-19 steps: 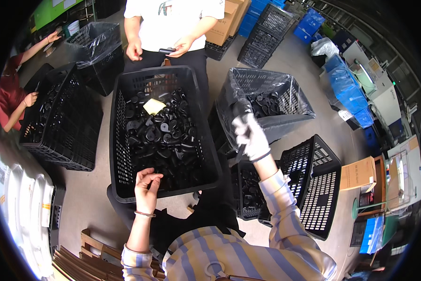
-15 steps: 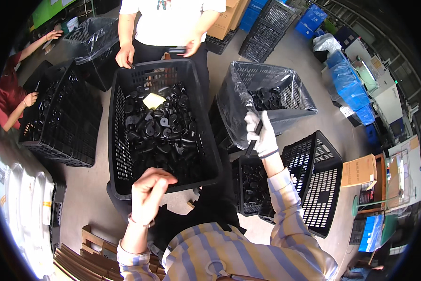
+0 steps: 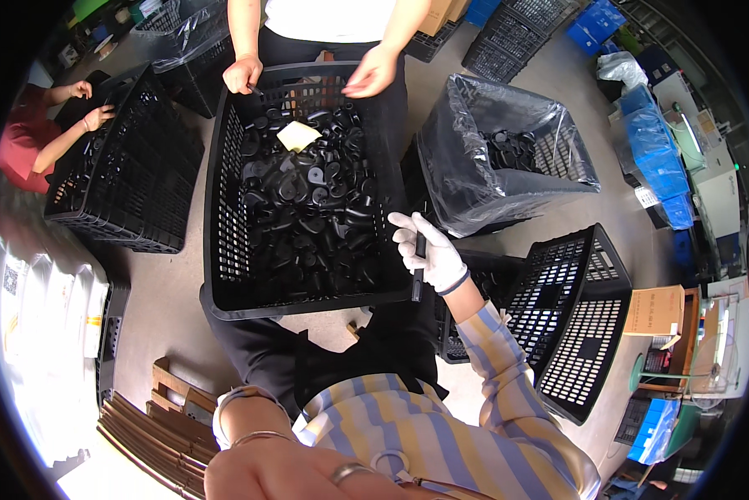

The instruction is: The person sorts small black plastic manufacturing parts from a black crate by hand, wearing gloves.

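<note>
My right hand (image 3: 431, 254), in a white glove, grips a slim black pen-shaped tool (image 3: 420, 267) with a thin tip pointing up. It is just off the right side of a large black plastic crate (image 3: 224, 303). Many small curved black plastic parts (image 3: 303, 242) fill this crate, and a yellow paper slip (image 3: 298, 136) lies on them. My left hand (image 3: 299, 475), bare with a ring, looms large at the lower edge; its fingers run out of the picture. A co-worker opposite has one hand (image 3: 242, 74) at the crate's far rim and another hand (image 3: 373, 73) above its far right corner.
A crate lined with clear plastic (image 3: 449, 179) holds black parts at the right. Below it, a tilted crate (image 3: 574, 333) stands over another with parts. A person in red (image 3: 28, 137) works by stacked crates (image 3: 124, 183) at the left. Flattened cardboard (image 3: 153, 446) lies lower left.
My right hand has come from the lined crate back toward the big crate, still gripping the tool. My left hand has risen from the near rim toward me. The co-worker's dark object is no longer visible.
</note>
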Motion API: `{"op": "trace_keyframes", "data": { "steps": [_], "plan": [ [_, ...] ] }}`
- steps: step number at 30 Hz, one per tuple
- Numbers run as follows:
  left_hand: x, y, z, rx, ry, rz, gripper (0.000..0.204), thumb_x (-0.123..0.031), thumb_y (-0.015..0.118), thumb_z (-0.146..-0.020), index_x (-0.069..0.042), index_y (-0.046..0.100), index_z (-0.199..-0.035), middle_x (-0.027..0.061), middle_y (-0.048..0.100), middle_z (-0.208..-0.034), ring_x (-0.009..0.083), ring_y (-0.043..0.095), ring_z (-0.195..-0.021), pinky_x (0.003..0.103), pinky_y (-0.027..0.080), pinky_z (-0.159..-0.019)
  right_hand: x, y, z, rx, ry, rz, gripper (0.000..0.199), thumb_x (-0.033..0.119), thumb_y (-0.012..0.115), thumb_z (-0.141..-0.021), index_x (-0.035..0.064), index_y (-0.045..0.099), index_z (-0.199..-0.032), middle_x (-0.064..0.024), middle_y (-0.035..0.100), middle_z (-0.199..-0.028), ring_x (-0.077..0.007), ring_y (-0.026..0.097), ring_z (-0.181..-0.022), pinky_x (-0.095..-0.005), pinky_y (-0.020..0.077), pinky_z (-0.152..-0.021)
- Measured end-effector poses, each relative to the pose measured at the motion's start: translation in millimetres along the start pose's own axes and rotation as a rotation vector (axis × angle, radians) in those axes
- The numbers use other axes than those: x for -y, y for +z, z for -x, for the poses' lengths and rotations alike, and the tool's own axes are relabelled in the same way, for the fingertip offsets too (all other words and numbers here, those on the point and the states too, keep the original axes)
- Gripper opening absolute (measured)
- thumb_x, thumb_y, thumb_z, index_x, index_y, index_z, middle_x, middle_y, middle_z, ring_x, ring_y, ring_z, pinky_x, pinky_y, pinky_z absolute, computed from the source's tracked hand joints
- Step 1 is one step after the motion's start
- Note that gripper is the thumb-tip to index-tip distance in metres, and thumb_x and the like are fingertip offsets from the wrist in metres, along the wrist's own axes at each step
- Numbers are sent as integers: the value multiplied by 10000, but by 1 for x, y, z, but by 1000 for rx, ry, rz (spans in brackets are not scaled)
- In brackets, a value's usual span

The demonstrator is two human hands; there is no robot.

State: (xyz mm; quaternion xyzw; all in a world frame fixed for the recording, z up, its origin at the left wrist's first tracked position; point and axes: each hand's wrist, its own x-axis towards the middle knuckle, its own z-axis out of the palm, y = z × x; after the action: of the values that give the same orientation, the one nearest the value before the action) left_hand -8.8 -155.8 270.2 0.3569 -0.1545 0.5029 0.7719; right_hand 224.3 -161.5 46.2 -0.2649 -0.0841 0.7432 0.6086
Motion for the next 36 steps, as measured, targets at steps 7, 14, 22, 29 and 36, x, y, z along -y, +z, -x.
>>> {"op": "trace_keyframes", "data": {
  "steps": [7,14,22,29,36],
  "plan": [
    [6,-13,-13,196,43,-58,256,-334,477,-814,-109,469,-936,69,498,-877,200,465,-748,371,354,-689,-4,-3,0,58,-17,43,392,311,340,-912,7,460,-1129,-78,606,-787,-86,520,-553,-147,331,-356],
    [8,-24,-23,393,88,-99,270,-306,530,-787,-152,473,-1002,37,509,-906,190,460,-787,367,338,-765,-6,0,-2,34,1,43,395,315,347,-910,11,459,-1136,-70,581,-751,-82,487,-542,-154,350,-348],
    [12,-40,-33,610,136,-152,348,-275,591,-756,-201,477,-1076,0,522,-939,178,454,-833,363,320,-853,-1,1,2,34,-5,39,411,335,337,-909,14,466,-1130,-76,576,-715,-69,462,-469,-139,318,-327],
    [16,-62,-44,749,173,-243,444,-247,645,-729,-244,481,-1142,-33,533,-968,168,449,-873,360,304,-930,-7,3,-1,-44,19,100,408,350,351,-901,29,479,-1117,-46,558,-677,-53,430,-443,-148,284,-320],
    [-93,-89,33,599,113,-516,452,-230,652,-723,-236,488,-1145,-32,537,-971,170,451,-888,356,303,-948,5,0,6,102,9,50,441,361,319,-907,17,473,-1137,-51,606,-747,-54,365,-366,-162,269,-316]
  ]
}}
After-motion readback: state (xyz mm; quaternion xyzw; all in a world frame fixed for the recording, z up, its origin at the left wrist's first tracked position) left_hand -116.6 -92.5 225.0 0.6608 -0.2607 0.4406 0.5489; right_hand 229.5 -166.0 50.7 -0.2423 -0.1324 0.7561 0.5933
